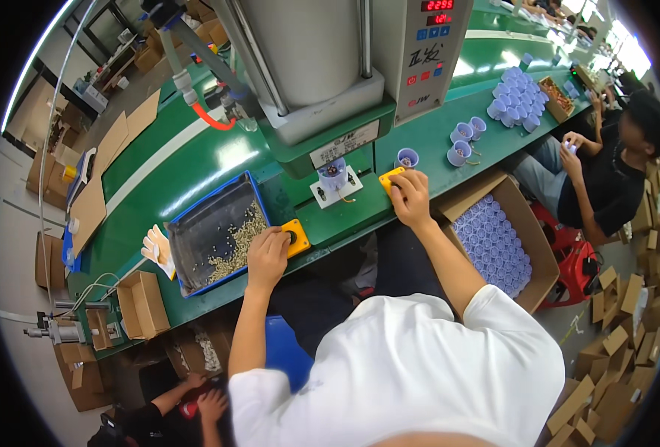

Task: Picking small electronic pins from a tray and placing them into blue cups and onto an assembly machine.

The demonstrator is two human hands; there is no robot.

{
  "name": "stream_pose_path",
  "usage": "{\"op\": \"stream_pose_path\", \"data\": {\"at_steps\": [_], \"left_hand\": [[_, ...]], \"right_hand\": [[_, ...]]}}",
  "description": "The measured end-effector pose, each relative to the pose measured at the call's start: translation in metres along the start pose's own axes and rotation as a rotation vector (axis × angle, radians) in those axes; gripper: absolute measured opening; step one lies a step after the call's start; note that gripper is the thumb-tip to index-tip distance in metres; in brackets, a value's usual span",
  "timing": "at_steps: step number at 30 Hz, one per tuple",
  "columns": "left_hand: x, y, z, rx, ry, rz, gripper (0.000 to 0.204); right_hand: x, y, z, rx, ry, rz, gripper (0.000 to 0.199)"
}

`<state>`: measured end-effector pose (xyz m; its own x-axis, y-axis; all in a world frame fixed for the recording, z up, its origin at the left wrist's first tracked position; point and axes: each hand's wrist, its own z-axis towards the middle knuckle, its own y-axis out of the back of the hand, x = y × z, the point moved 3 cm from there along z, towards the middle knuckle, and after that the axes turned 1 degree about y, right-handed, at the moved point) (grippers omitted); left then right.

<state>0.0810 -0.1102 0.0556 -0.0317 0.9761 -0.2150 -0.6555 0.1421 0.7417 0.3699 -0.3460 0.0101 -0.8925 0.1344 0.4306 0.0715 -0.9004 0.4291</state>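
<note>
My left hand (pixel 267 259) is closed at a yellow push-button box (pixel 296 240), fingers bent over its left side beside the dark button. Against a second yellow button box (pixel 391 181), my right hand (pixel 410 198) is closed too, and its fingers partly cover the box. Between the hands, a lavender cup (pixel 333 179) with small parts inside stands on a white fixture plate (pixel 350 186), right under the head of a press (pixel 322 97). A thin brownish strand comes out at the cup's foot. Another filled lavender cup (pixel 407 156) stands just beyond my right hand.
Left of my left hand lies a blue-rimmed tray (pixel 205 212) with small brass-coloured pieces (pixel 242 244). White gloves (pixel 159 249) lie beside it. Several cups (pixel 515 97) cluster along the green bench. A carton (pixel 535 287) of cups stands at my right. A co-worker (pixel 605 167) sits farther right.
</note>
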Motion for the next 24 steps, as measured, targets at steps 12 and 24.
{"op": "stream_pose_path", "data": {"at_steps": [12,24], "left_hand": [[0.079,-0.023,-0.021,-0.199,0.640,-0.181,0.012],[0.076,-0.017,-0.029,-0.257,0.681,-0.146,0.014]], "right_hand": [[-0.005,-0.007,-0.013,-0.041,-0.072,0.008,0.035],[-0.002,-0.010,-0.016,-0.044,-0.072,0.039,0.031]]}}
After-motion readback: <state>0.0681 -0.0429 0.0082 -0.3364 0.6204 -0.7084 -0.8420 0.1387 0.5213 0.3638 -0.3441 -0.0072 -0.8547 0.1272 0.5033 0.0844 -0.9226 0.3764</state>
